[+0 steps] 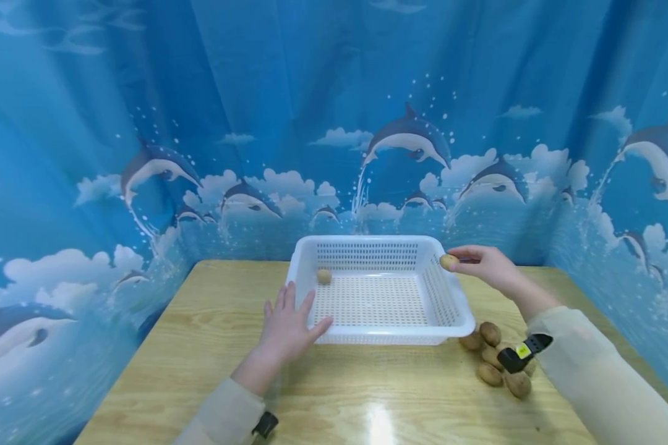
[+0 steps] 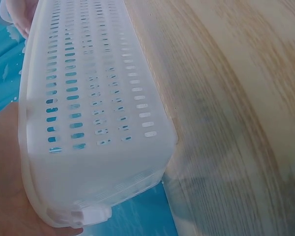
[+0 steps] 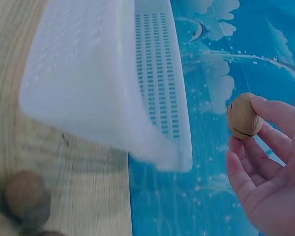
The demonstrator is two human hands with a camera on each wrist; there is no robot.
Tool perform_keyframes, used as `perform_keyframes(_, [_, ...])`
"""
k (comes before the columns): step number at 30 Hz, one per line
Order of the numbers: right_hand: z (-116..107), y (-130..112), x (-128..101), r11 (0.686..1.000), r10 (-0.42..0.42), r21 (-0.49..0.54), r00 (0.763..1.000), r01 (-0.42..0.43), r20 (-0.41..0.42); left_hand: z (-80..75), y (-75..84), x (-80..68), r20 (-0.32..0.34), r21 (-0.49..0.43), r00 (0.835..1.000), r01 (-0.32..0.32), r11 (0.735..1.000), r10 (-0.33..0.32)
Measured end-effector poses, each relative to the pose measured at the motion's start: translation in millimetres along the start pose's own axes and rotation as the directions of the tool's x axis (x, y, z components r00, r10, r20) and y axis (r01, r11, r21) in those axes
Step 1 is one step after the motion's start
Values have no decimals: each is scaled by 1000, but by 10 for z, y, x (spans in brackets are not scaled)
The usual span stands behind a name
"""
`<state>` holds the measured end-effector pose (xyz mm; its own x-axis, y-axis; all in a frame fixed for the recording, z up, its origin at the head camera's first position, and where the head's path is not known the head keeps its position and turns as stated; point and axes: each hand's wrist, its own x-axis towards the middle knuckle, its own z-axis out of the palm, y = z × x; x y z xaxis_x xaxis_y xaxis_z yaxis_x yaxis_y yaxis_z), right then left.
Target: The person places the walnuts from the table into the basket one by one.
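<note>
Dolphin-printed blue curtain [image 1: 289, 93] hangs behind your wooden table [image 1: 234, 309]. Your right hand [image 1: 484, 267] pinches a walnut [image 3: 243, 117] beside the white basket's [image 1: 378, 339] right rim. Your left hand [image 1: 289, 326], fingers spread (gripping nothing), is at its near left corner. One lone walnut [image 1: 324, 275] lies inside; a pile of walnuts [image 1: 490, 334] sits on the table, near your right forearm.

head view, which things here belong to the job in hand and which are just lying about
Seem part of the job:
- walnut pinched in the right hand
- walnut inside the basket
- walnut pile on the table
- white perforated basket, left hand at its left side

Probably just surroundings:
- dolphin-print curtain
- black wrist devices
</note>
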<state>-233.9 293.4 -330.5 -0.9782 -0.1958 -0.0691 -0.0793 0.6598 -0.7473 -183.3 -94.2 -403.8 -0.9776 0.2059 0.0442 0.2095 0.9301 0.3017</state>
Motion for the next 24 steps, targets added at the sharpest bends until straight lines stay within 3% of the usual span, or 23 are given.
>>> perform_keyframes(13, [210,-259,421,998,-11,61,995,5,95,15,3,0,-11,5,1000,14,1000,-14])
perform_keyframes(24, [383,-376,722,999,-16,38,995,12,99,19,10,-6,-20,2,1000,-5,1000,5])
